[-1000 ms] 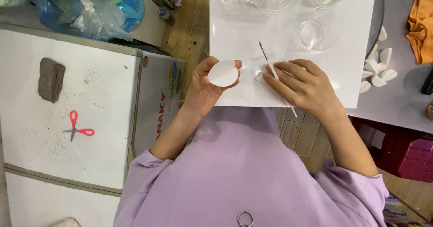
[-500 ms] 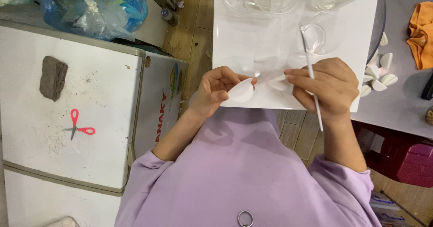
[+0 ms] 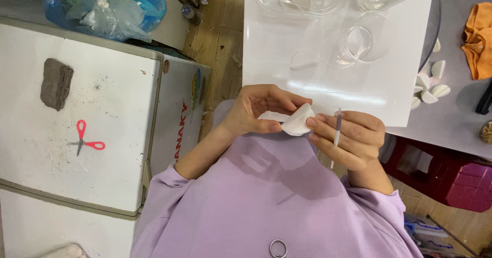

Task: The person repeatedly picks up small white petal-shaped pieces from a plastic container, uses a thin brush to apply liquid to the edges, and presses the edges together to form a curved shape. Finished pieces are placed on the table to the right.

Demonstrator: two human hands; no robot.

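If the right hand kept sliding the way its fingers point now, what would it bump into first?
The right hand points its fingers toward the person's left. The first thing in that line is the folded white piece, which the fingertips already seem to touch, with the left hand just behind it. Depth is hard to judge.

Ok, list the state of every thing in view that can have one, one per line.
Thin white round wrapper: folded over, pinched between both hands.
Left hand: fingers closed on the wrapper.
Right hand: fingertips on the wrapper, gripping the slim white stick.
Slim white stick: upright in the right hand.
Clear glass cup: appears empty.
Red-handled scissors: shut, lying flat.
White folded pieces: lying clustered on the grey table.
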